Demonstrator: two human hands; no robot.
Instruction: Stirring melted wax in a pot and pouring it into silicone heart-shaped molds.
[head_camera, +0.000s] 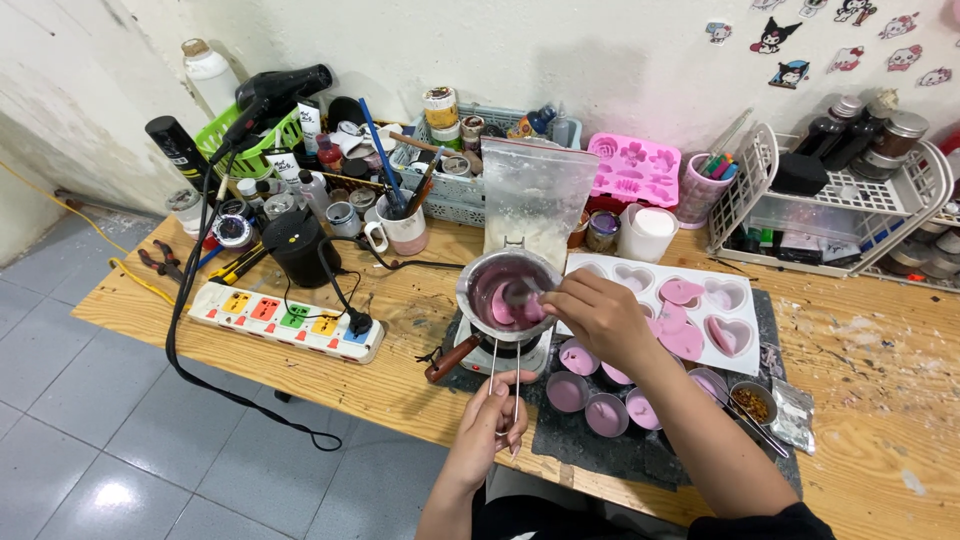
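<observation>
Nearest the camera, low in the middle of the frame, the left hand (497, 418) was closed around the two thin wire handles (505, 385) of a small metal melting pot (507, 292), fingers curled about the wires where they ran down toward the body. Just right of it, the right hand (600, 315) reached up over the pot's rim, its fingers pinched together on something small at the edge of the pink wax; what it held was too small to tell. The pot sat at frame centre on a small burner (497, 352) with a brown handle, on a dark mat (610, 450) laid over the wooden tabletop (880, 420). Below and right of the right forearm stood several round cups of pink wax (567, 391), and beside them a small tin of dried bits (752, 403). Behind the arm lay a white heart mould (715, 310), some hollows filled pink. To the left centre lay a white power strip (290, 320) with coloured switches. Farther back stood a clear bag of white flakes (538, 195), a pink silicone mould (635, 168), a white wire rack (840, 205) at upper right, and a black hair dryer (278, 92) in a green basket at upper left
</observation>
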